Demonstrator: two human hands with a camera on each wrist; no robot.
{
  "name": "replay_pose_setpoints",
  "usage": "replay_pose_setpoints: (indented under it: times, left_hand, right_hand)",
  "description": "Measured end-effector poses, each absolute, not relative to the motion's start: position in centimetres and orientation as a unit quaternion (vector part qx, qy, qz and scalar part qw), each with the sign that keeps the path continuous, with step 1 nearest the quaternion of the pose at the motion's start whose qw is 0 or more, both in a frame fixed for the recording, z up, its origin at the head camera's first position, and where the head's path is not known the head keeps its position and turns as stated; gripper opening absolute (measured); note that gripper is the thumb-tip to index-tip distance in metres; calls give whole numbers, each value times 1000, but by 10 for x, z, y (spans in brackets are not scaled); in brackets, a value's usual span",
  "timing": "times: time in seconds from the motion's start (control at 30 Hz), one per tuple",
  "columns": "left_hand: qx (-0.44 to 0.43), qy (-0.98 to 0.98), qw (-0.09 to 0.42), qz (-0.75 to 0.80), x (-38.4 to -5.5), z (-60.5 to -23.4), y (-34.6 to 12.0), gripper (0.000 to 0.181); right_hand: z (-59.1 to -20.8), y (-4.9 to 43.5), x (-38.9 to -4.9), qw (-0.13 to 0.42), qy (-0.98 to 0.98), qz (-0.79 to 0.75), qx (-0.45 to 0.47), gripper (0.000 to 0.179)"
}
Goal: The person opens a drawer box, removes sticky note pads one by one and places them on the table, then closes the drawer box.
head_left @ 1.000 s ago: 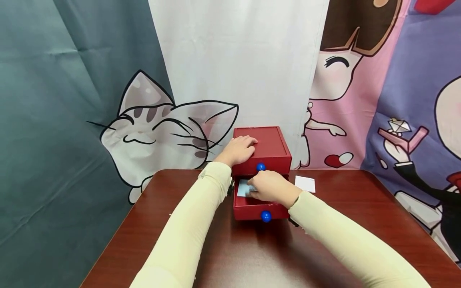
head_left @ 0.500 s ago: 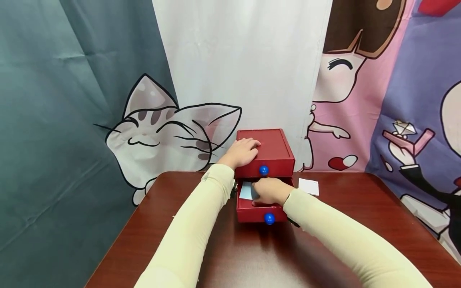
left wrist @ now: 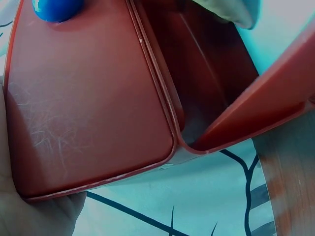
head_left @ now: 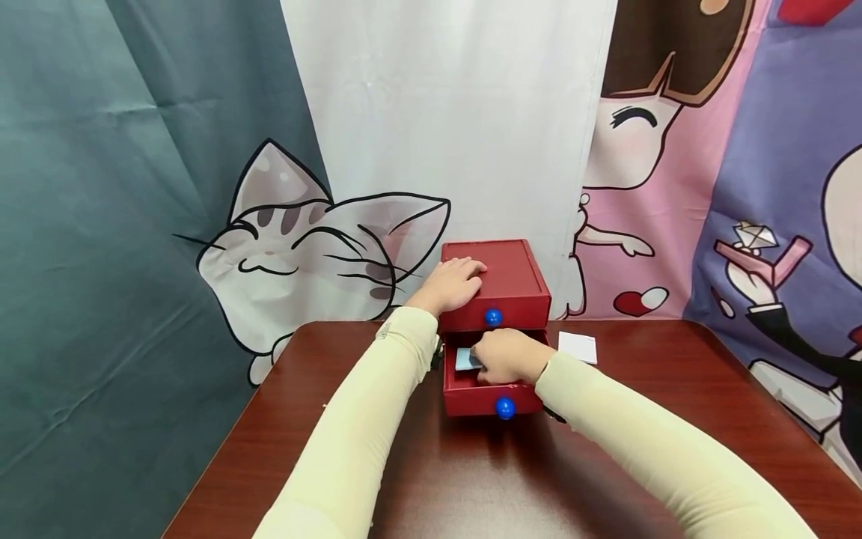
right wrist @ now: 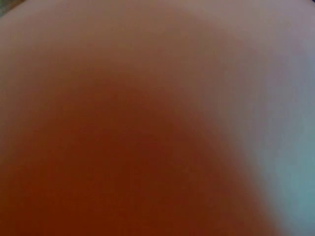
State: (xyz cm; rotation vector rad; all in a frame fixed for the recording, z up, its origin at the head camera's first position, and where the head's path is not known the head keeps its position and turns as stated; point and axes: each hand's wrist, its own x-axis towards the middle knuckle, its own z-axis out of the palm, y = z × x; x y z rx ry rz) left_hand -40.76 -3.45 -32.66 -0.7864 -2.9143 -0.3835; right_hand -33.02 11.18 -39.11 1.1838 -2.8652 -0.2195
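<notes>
A small red drawer box point(head_left: 501, 266) with blue knobs stands at the back of the table, its lower drawer point(head_left: 471, 402) pulled out. My left hand point(head_left: 449, 284) rests over the left edge of the box top. In the left wrist view, part of that hand point(left wrist: 39, 216) lies along the box's edge. My right hand point(head_left: 509, 356) is inside the lower drawer, fingers curled down on a light blue square of paper point(head_left: 465, 359). The hand covers the paper's right part. The right wrist view is a blur of skin and red.
A white square of paper point(head_left: 577, 347) lies on the brown table point(head_left: 458, 479), right of the box. The upper drawer's blue knob point(head_left: 493, 317) sits just above my right hand. A printed cloth point(head_left: 377, 97) hangs behind the table.
My right hand has settled lower onto the light blue paper, and less of the paper shows, shifted slightly right. My left hand has stayed on the box. The view has shifted slightly.
</notes>
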Motion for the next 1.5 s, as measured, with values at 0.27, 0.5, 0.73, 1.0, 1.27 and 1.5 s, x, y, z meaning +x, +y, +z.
replay_pose_setpoints:
  times: [0.27,0.5,0.73,1.0,1.27,1.5]
  left_hand:
    - [-261,-956,50,-121,-413,-325,-36,46]
    - [-261,-955,62,-129,-407,-324,-38,46]
    - [-260,-954,65,-132,-405,-323,-41,46]
    - [-262,-954,64,-129,-405,-322,-42,47]
    - [-263,-953,64,-135,-404,-323,-40,47]
    - [-264,-953,59,-136,-405,-324,-37,47]
  right_hand:
    - [-381,123,-327,33,-922,-10,386,4]
    - [-376,137,-324,24,-909,25,416,3]
    - [-363,161,-315,43,-894,83,439,21]
    - [-341,197,-304,97,-895,120,419,29]
    - [-335,242,-300,145,-909,121,371,28]
    - [-354,293,-307,154,-932,122,304,21]
